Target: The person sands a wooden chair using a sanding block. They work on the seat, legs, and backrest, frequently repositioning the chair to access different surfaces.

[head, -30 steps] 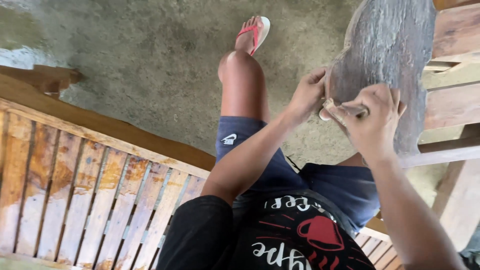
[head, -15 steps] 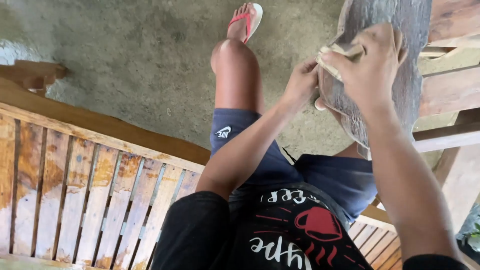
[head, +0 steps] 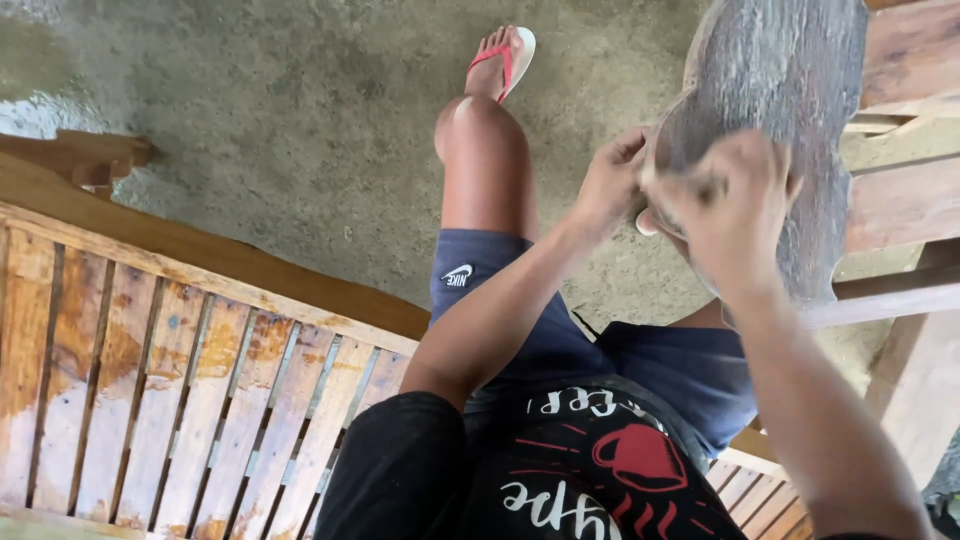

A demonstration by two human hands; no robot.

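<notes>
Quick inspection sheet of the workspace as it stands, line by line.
Surface: grey concrete floor, damp-looking patch at upper left.
Job's things: grey weathered wood piece, upright among wooden rails.
Clutter: nothing seen.
Grippers: left hand grips the wood's lower edge; right hand presses on its face, blurred; what it holds cannot be told.
Cables: nothing seen.
Surroundings: slatted wooden bench; red flip-flop on the foot.

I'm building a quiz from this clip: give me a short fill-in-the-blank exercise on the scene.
1. Both hands work on a grey ____ slab.
2. The person sits on a slatted ____ bench.
3. The outstretched foot wears a ____ flip-flop.
4. The left hand grips the slab's ____ edge, beside the blurred right hand.

Missing words: wooden; wooden; red; left
</notes>
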